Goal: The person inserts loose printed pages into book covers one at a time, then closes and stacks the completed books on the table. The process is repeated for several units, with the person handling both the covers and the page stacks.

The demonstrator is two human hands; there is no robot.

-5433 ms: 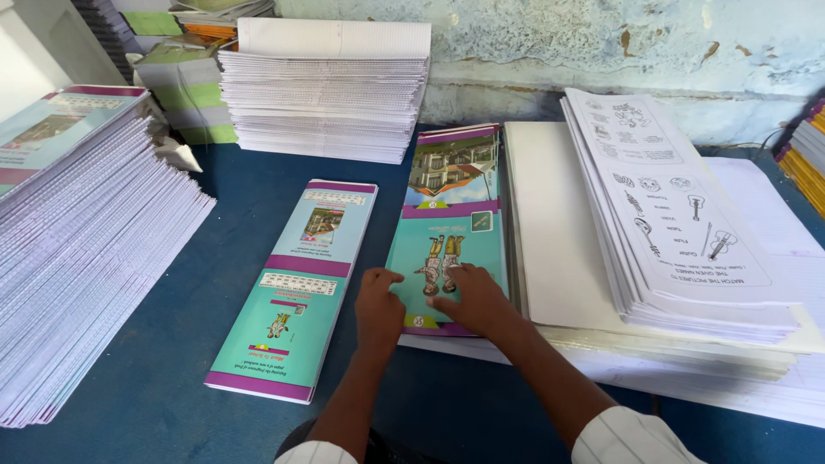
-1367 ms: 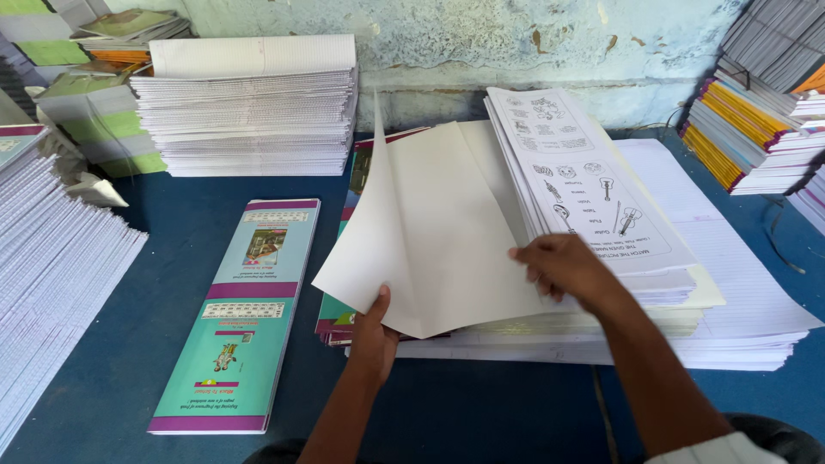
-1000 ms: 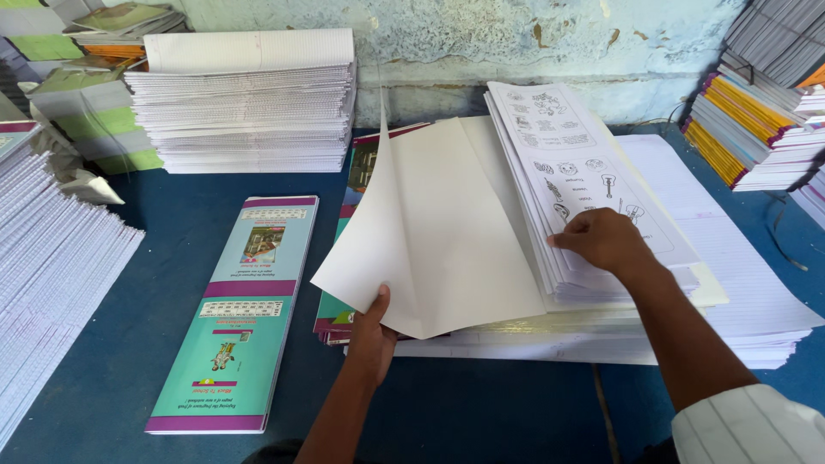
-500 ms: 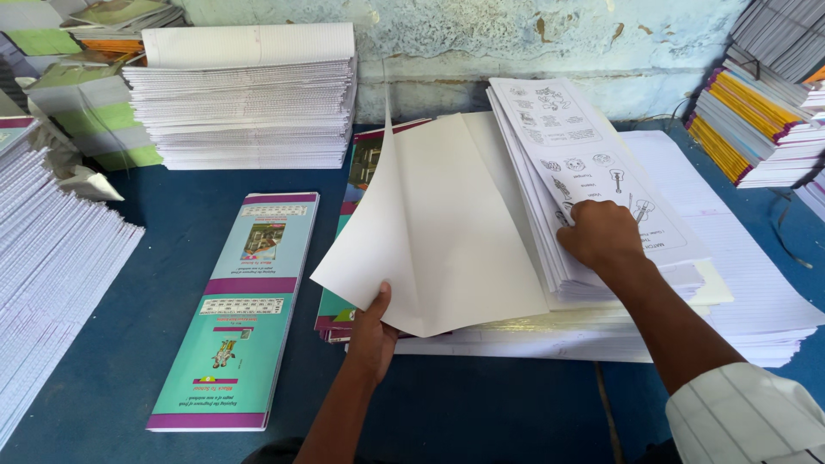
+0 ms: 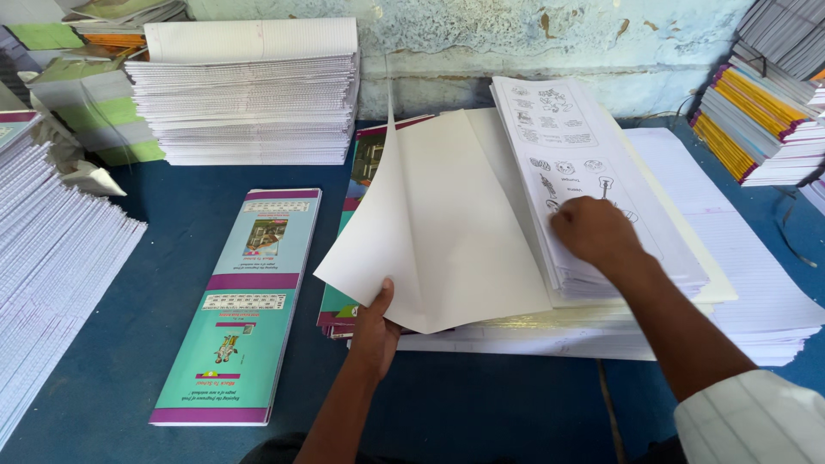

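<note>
At centre frame, our left hand (image 5: 375, 331) pinches the lower edge of a blank white paper sheet (image 5: 438, 232), lifted and curling leftward. Our right hand (image 5: 595, 230), right of centre, presses loosely curled fingers directly on a printed white page stack (image 5: 593, 185) running lengthwise toward the upper frame.

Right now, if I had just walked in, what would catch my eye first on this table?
The big blank white sheet lifted at the centre, pinched at its lower edge by the left hand. Just right of it, the right hand rests on a pile of printed pages with small line drawings. On the blue table, a long teal and purple cover strip lies to the left.
</note>
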